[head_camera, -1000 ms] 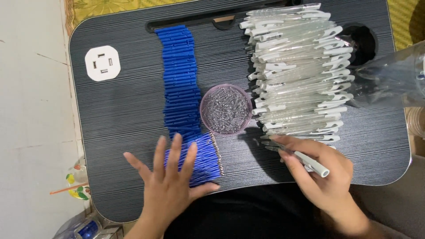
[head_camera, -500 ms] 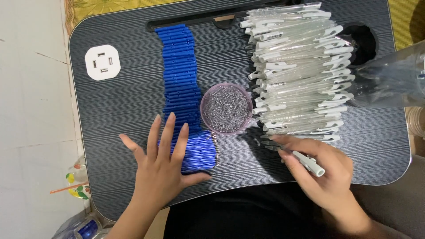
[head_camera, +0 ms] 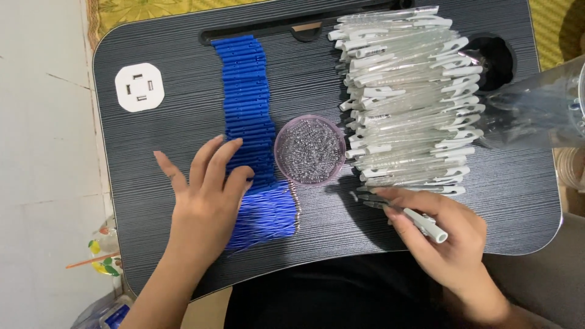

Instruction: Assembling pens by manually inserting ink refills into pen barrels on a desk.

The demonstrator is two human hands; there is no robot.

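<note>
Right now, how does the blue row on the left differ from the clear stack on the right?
The blue pieces are opaque, short and capless; the clear pen barrels are see-through, longer, with white clips. The left hand touches the blue pieces; the right hand holds one barrel. Both lie on the dark lap desk.

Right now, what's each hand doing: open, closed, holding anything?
Left hand: open, fingers spread on the blue refills.
Right hand: closed around a clear pen barrel.

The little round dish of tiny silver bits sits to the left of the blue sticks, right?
Not quite. In the head view the round dish of silver bits sits to the right of the blue sticks, between them and the stack of clear pens.
</note>
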